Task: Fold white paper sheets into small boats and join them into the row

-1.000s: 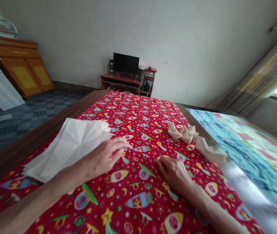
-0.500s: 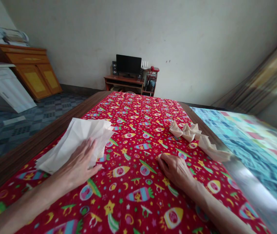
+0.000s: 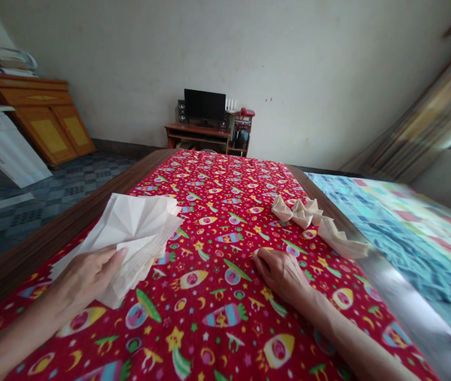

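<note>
A fanned stack of creased white paper sheets (image 3: pixel 130 214) lies at the left of the red patterned cloth (image 3: pixel 209 307). My left hand (image 3: pixel 90 270) is closed on the near edge of a paper sheet (image 3: pixel 124 275), thumb on top and fingers beneath, and that edge is lifted and bent. On the cloth right of centre rests my right hand (image 3: pixel 283 270), its fingers curled in. A small pale spot shows at its fingertips, too small to make out. Beyond it are several folded paper pieces (image 3: pixel 302 214) with pointed tips, and a longer folded piece (image 3: pixel 338 239) lies nearer.
The cloth covers a table with dark wooden edges (image 3: pixel 120 188). A bed with a blue checked cover (image 3: pixel 352 211) adjoins on the right. At the far wall stands a desk with a monitor (image 3: pixel 204 107). Wooden (image 3: pixel 53 124) and white cabinets (image 3: pixel 7 148) are at the left.
My left hand has gone from lying flat on the stack to gripping a sheet at the near edge, drawn back toward me. My right hand stays put. The view has shifted slightly.
</note>
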Demonstrator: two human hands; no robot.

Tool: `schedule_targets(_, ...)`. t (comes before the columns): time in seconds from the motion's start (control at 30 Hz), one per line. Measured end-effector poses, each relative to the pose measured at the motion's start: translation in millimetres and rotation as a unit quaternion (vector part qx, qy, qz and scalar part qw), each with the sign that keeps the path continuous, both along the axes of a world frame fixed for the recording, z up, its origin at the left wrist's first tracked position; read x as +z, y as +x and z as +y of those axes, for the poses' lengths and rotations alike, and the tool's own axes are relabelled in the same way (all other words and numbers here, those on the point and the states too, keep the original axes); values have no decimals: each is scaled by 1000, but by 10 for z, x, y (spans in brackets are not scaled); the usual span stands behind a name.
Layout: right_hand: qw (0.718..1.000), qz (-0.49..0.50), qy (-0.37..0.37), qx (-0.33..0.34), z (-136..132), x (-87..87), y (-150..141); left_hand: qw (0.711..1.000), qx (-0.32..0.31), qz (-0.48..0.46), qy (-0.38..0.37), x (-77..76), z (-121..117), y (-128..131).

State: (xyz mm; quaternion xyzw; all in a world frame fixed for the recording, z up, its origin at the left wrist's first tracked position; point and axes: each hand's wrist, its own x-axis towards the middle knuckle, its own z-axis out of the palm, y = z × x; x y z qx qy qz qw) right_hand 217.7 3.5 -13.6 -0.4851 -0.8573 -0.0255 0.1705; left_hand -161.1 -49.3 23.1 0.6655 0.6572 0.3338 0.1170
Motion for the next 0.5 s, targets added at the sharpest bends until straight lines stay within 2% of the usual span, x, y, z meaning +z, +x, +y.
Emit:
schedule_targets(0.1, 1000, 0, -2, -1, 4, -4, 5, 992, 54, 110, 39, 59, 26, -89)
schedule_targets(0.23, 1000, -3, -6, -3, 11, -5, 10, 972, 63, 155, 167, 220, 117, -50)
schedule_targets(0.3, 1000, -4, -6, -7, 13, -5, 11, 965, 9, 164, 204, 301, 155, 77)
schedule_targets(0.37, 1000, -2, -6, -9, 11, -4, 9, 959, -78, 183, 204, 354, 180, 269)
schedule_targets(0.43, 1000, 2, -5, -9, 6, -2, 6, 936, -168, 201, 234, 371, 196, 506)
schedule_targets(0.5, 1000, 4, -3, -8, -2, 2, 2, 920, -235, 212, 230, 353, 210, 757)
